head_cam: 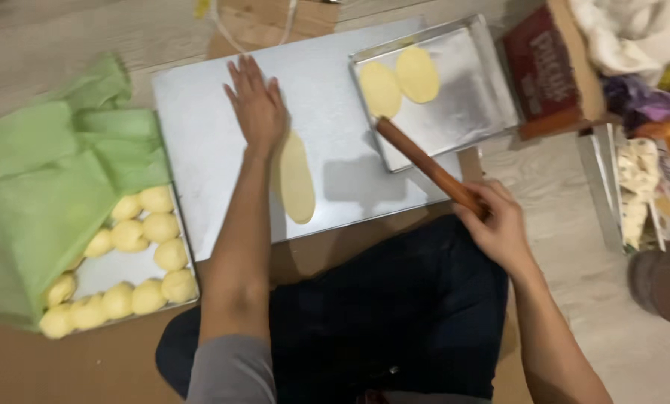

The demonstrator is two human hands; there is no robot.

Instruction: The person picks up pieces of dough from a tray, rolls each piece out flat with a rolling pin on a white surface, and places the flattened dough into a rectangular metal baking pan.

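Left hand [256, 105] lay spread flat on the metal board [200, 135], touching the rolled dough [296, 179]; right hand [500, 224] gripped the rolling pin [425, 166] beside it.

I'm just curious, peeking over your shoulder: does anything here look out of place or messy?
Nothing stands out much. The green cloth only half covers the tray of dough balls, and the small tray sits askew on the metal board.

Pale yellow dough [296, 179], reddish-brown rolling pin [425, 166], green cloth [43, 187], silvery tray [462, 97].
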